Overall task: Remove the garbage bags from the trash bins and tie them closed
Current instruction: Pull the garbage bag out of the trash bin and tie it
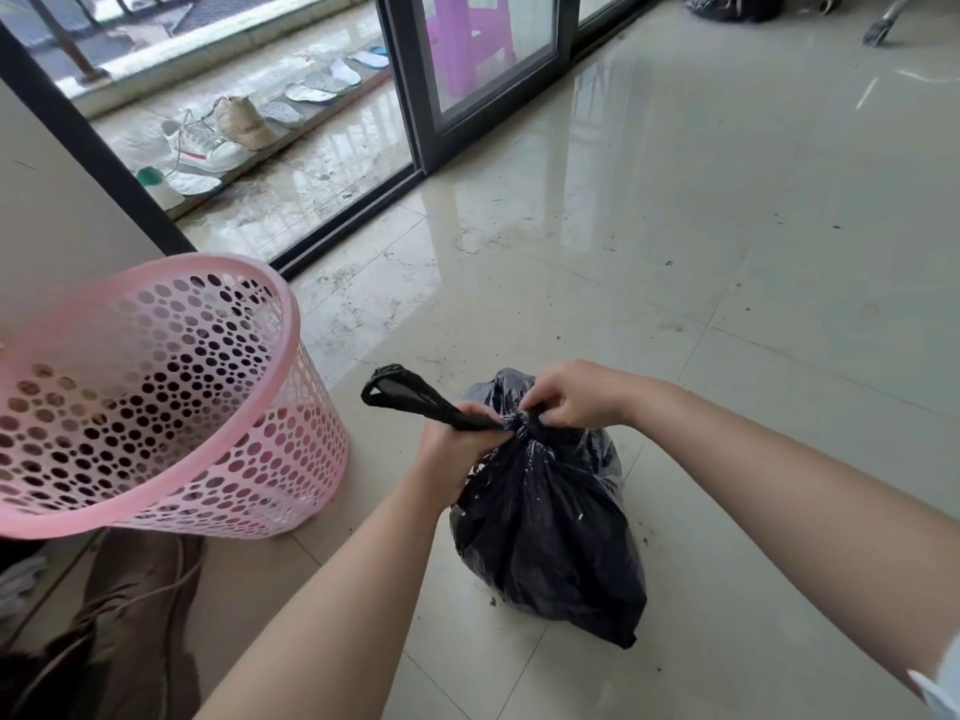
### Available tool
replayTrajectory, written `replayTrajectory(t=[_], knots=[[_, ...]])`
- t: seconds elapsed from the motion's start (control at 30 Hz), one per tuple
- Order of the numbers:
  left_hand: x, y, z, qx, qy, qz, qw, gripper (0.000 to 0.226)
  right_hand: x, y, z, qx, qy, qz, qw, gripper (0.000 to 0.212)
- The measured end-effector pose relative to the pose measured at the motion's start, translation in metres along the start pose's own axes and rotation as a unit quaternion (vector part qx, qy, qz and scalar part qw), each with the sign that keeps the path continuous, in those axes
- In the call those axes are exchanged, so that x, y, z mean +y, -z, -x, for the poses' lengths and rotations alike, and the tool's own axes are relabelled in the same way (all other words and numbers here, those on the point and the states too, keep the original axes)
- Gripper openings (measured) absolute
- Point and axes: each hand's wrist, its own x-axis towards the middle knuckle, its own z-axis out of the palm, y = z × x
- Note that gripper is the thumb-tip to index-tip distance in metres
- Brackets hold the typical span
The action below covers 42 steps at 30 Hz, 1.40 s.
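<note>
- One black garbage bag (545, 511) already out of its bin and sitting on the tiled floor (727, 252), near centre, just right of the pink perforated trash bin (171, 387).
- Looks bagless now, that pink bin, tilted toward the camera at near left; only holes and shadow visible inside, so probably emptied, can't swear to it.
- Neck of the bag gathered and twisted into a knot area (519, 426) at the top, right between both hands. Seems mid-tie rather than finished, judging by the loose end not yet let go.
- Left hand (457, 449) clenched around the twisted tail (410, 394) of the bag, tail poking out up and left with a small loop at its tip.
- Right hand (576, 394) pinching the bunched plastic at the knot from the far-right side, fingers curled tight onto it.
- Second dark bag (732, 2) way off at far right by the top edge, cut off by the frame; maybe one already done, too little showing to tell if tied.
- Left to do, as a guess: snug this knot down, release, then any other bins not in view.
- Also around: white sneakers (202, 148) and insoles (311, 90) drying past the sliding glass door (467, 70) at far left, brownish shoes (140, 615) at the near-left corner.
</note>
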Motion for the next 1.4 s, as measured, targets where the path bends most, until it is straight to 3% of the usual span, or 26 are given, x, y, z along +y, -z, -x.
replayTrajectory(t=[0.07, 0.13, 0.23, 0.3, 0.33, 0.37, 0.43, 0.5, 0.67, 0.77, 0.9, 0.97, 1.03, 1.13, 1.27, 1.33, 1.4], knots=[[0.012, 0.000, 0.005, -0.048, 0.014, 0.023, 0.998, 0.025, 0.002, 0.002, 0.000, -0.008, 0.015, 0.059, 0.998, 0.030], [0.028, 0.000, 0.005, -0.041, 0.007, 0.098, 0.994, 0.024, 0.004, 0.002, 0.003, -0.004, 0.026, 0.117, 0.993, 0.027], [0.050, 0.010, 0.005, -0.043, -0.024, 0.271, 0.961, 0.050, 0.007, -0.002, 0.009, 0.025, 0.049, 0.200, 0.978, 0.025], [0.054, 0.012, 0.009, -0.079, -0.010, 0.172, 0.982, 0.060, 0.007, -0.007, 0.014, 0.048, 0.074, 0.256, 0.963, 0.024], [0.050, 0.010, 0.011, -0.091, -0.002, 0.034, 0.995, 0.056, 0.007, -0.010, 0.018, 0.053, 0.089, 0.286, 0.953, 0.023], [0.043, 0.006, 0.013, -0.093, -0.003, -0.138, 0.986, 0.050, 0.006, -0.013, 0.021, 0.059, 0.111, 0.322, 0.938, 0.021], [0.026, 0.000, 0.012, -0.055, -0.054, -0.441, 0.894, 0.041, 0.004, -0.021, 0.029, 0.093, 0.152, 0.403, 0.898, 0.011], [0.013, -0.003, 0.013, -0.010, -0.118, -0.582, 0.804, 0.033, 0.004, -0.026, 0.034, 0.129, 0.160, 0.438, 0.875, 0.016], [-0.013, 0.011, 0.017, -0.034, -0.178, -0.718, 0.672, 0.020, 0.014, -0.041, 0.038, 0.129, 0.144, 0.474, 0.859, 0.027], [-0.024, 0.021, 0.021, -0.046, -0.201, -0.749, 0.630, 0.024, 0.016, -0.048, 0.040, 0.142, 0.158, 0.465, 0.860, 0.029], [-0.034, 0.029, 0.024, -0.054, -0.203, -0.762, 0.613, 0.023, 0.021, -0.056, 0.043, 0.154, 0.143, 0.478, 0.853, 0.012], [-0.036, 0.030, 0.025, -0.052, -0.192, -0.767, 0.610, 0.023, 0.026, -0.060, 0.040, 0.160, 0.138, 0.468, 0.858, 0.019], [-0.038, 0.029, 0.026, -0.055, -0.177, -0.768, 0.613, 0.023, 0.028, -0.064, 0.039, 0.146, 0.140, 0.468, 0.860, 0.026], [-0.035, 0.025, 0.023, -0.072, -0.151, -0.756, 0.634, 0.021, 0.021, -0.061, 0.037, 0.112, 0.113, 0.468, 0.869, 0.014], [-0.026, 0.032, 0.022, -0.077, -0.171, -0.702, 0.687, 0.045, 0.027, -0.059, 0.033, 0.068, 0.024, 0.314, 0.946, 0.028], [-0.019, 0.039, 0.023, -0.031, -0.214, -0.711, 0.670, 0.052, 0.023, -0.060, 0.035, 0.097, 0.006, 0.236, 0.967, 0.035], [-0.006, 0.045, 0.025, 0.020, -0.228, -0.708, 0.668, 0.041, 0.017, -0.062, 0.037, 0.102, 0.014, 0.199, 0.975, 0.041]])
